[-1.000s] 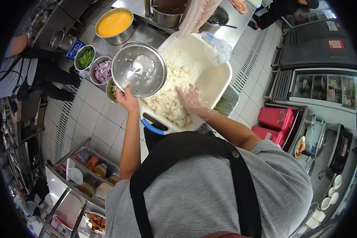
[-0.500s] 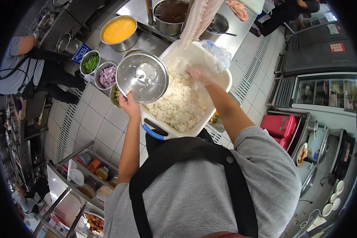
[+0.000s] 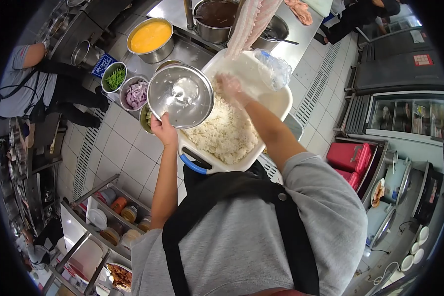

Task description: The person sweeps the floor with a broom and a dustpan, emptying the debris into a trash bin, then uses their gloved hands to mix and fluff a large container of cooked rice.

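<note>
My left hand grips the rim of a shiny metal bowl, which is tilted so its inside faces me. A few white grains cling to that inside. Below and beside it is a white plastic tub with a blue-trimmed handle, holding a heap of cooked white rice. My right hand, in a clear plastic glove, is at the far part of the rice, near the bowl. Motion blurs its fingers, so their grip cannot be made out. Crumpled clear plastic hangs over the tub's far right rim.
A pot of yellow liquid, a bowl of chopped greens and one of sliced purple onion stand left of the tub. Behind are a pot of brown sauce and a striped cloth. A co-worker stands at left.
My right hand has moved left across the tub, toward the metal bowl. My left hand keeps hold of the bowl in nearly the same place.
</note>
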Demonstrator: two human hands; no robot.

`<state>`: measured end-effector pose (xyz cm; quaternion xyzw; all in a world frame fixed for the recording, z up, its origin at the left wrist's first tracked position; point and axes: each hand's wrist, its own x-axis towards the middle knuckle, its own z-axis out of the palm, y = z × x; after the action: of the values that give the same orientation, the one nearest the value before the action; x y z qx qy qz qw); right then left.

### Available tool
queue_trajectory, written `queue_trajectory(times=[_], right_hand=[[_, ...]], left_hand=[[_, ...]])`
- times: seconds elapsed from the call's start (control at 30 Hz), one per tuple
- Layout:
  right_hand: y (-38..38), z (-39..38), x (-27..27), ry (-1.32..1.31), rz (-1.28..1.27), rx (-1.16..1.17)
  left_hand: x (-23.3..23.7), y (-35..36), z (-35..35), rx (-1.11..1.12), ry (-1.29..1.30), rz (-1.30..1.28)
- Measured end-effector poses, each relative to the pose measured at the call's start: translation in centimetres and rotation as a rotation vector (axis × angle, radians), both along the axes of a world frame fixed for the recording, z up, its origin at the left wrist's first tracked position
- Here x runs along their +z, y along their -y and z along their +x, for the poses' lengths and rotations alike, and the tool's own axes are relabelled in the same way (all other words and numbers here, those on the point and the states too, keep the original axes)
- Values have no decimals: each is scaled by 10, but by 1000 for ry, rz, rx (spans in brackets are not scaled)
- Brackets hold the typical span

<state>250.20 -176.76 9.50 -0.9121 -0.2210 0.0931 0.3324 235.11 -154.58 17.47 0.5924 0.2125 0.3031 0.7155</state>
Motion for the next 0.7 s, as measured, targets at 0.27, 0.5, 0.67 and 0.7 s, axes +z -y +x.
queue_trajectory(times=[0.27, 0.5, 0.67, 0.7], right_hand=[[-4, 45, -55, -533, -216, 533], [2, -19, 31, -827, -80, 234], [41, -24, 1, -705, 156, 174], [49, -36, -2, -702, 216, 155]], left_hand=[[4, 2, 4, -29, 15, 11], [-4, -3, 2, -56, 26, 4], [8, -13, -6, -201, -46, 63], [8, -16, -13, -267, -135, 169]])
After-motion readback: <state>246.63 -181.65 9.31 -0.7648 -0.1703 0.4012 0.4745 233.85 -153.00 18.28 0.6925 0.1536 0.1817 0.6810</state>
